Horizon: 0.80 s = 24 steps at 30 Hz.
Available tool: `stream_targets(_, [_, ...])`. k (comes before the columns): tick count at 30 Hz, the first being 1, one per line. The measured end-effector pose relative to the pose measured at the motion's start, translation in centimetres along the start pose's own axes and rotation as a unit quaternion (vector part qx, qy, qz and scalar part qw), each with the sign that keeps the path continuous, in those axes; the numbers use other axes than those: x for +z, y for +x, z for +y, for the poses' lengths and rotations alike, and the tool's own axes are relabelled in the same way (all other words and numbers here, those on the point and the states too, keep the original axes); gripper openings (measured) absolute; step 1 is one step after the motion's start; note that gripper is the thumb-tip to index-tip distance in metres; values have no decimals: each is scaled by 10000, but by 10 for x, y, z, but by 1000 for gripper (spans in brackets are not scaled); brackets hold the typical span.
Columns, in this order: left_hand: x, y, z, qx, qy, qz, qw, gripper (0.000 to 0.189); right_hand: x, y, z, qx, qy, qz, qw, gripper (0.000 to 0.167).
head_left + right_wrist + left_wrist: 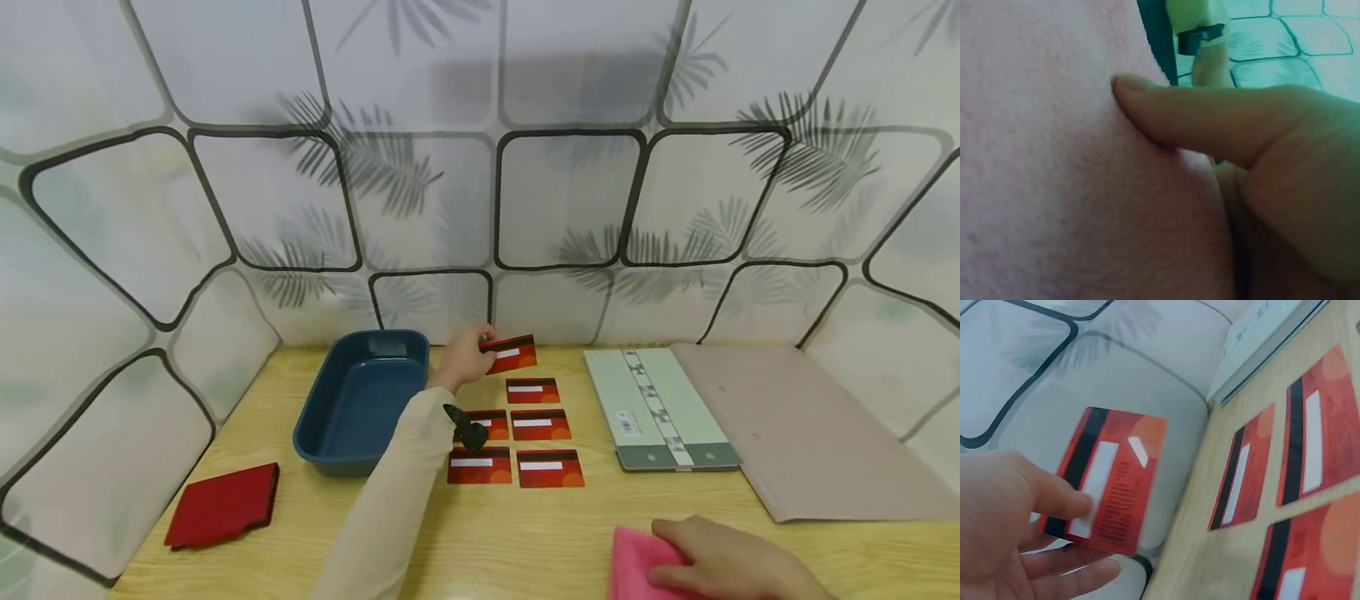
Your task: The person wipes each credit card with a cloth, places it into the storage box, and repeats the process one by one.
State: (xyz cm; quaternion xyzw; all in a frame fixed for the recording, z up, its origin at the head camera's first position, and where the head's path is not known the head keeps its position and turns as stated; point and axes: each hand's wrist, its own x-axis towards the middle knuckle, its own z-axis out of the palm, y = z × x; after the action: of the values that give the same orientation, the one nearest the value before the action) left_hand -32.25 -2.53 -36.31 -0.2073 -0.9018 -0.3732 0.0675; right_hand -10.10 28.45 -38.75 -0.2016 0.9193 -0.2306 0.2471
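A red card with a black stripe and a white strip is pinched between the thumb and fingers of my left hand, raised at the back of the table. In the left wrist view, the thumb presses on its striped face. Several matching red cards lie in two columns below that hand, one partly covered by the wrist camera. At the front right, my right hand grips a folded pink cloth, whose fuzzy surface fills much of the right wrist view.
Left of the cards stands a dark blue bin. A red wallet-like case lies at the front left. To the right are a pale green folder with a patterned band and a flat beige sheet. Patterned curtain borders the table's back.
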Motion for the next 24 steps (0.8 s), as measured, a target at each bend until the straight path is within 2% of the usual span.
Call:
stream_targets(4, [0, -4, 4, -56, -402, 186, 9990, 19, -2, 2, -1, -467, 363, -145, 9981, 24])
stream_targets(10, [3, -8, 12, 76, -1489, -10, 9888, 26, -7, 1, -1, -1427, 680, 11, 9874, 20])
stream_targets(14, [3, -15, 18, 31, -1909, -113, 9815, 28, -15, 0, -6, -1991, 847, 190, 9761, 19])
stream_targets(19, [1, -27, 26, 21, -2261, -335, 9735, 27, -28, 0, -16, -2290, 1075, 269, 9671, 19])
stream_targets(21, [1, -31, 30, 14, -2334, -438, 9714, 27, -33, 1, -21, -2322, 961, 542, 9664, 21])
stream_targets(24, [1, -40, 36, 35, -2267, -560, 9724, 27, -38, 6, -28, -2455, 1044, 822, 9602, 19])
